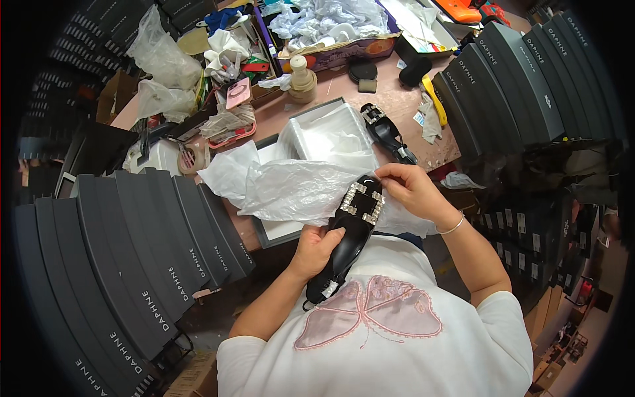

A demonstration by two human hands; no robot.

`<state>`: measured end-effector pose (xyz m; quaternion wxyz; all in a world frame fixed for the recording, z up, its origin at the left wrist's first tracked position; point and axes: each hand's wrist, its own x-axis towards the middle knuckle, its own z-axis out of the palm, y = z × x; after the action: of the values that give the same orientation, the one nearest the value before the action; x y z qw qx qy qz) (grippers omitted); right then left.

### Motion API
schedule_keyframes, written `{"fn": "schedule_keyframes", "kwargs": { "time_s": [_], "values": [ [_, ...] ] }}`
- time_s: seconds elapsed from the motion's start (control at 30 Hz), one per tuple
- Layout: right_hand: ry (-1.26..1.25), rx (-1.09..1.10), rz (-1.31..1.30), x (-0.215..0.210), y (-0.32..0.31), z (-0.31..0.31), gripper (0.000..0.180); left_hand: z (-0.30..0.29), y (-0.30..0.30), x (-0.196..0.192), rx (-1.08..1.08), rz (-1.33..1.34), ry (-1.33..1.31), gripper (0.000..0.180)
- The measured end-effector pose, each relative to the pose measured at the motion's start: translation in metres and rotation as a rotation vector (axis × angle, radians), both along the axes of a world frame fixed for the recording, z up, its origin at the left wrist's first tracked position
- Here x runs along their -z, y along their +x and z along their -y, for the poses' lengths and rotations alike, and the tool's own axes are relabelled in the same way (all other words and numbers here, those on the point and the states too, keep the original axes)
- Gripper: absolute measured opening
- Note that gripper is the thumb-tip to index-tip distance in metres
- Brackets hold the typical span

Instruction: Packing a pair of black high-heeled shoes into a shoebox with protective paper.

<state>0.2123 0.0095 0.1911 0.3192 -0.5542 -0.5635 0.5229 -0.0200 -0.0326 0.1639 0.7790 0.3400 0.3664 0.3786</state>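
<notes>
My left hand (316,251) is wrapped round the middle of a black shoe (352,235), its thumb lying across the top. This shoe has a square rhinestone buckle at the toe and a small jewelled strap end near the heel. Close to the toe, my right hand (415,190) has its fingertips pinched together; what they hold is too small to make out. White tissue paper (291,188) spreads beyond the shoe over an opened grey shoebox (281,231). A matching black shoe (390,135) lies on the table to the right of the box.
Rows of dark grey shoeboxes stand at the left (126,245) and right (509,86). On the pink table (331,86) are a beige bottle (302,83), a pink phone (239,94), and a yellow-handled tool (434,99). A carton of crumpled paper (331,56) sits at the back.
</notes>
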Motion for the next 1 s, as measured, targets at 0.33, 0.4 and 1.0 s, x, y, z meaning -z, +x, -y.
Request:
{"fn": "schedule_keyframes", "kwargs": {
  "time_s": [0.33, 0.4, 1.0],
  "values": [
    [0.237, -0.563, 0.007, -0.05, -0.04, -0.044, 0.045, 0.013, -0.011, 0.022, 0.06, -0.346, 0.223, 0.04],
    [0.462, -0.617, 0.179, -0.056, -0.05, -0.045, 0.037, 0.013, -0.019, 0.039, -0.028, -0.314, 0.259, 0.042],
    [0.802, -0.455, 0.919, -0.033, -0.083, 0.051, 0.011, 0.003, -0.035, 0.009, -0.144, 0.534, -0.292, 0.091]
  ]
}}
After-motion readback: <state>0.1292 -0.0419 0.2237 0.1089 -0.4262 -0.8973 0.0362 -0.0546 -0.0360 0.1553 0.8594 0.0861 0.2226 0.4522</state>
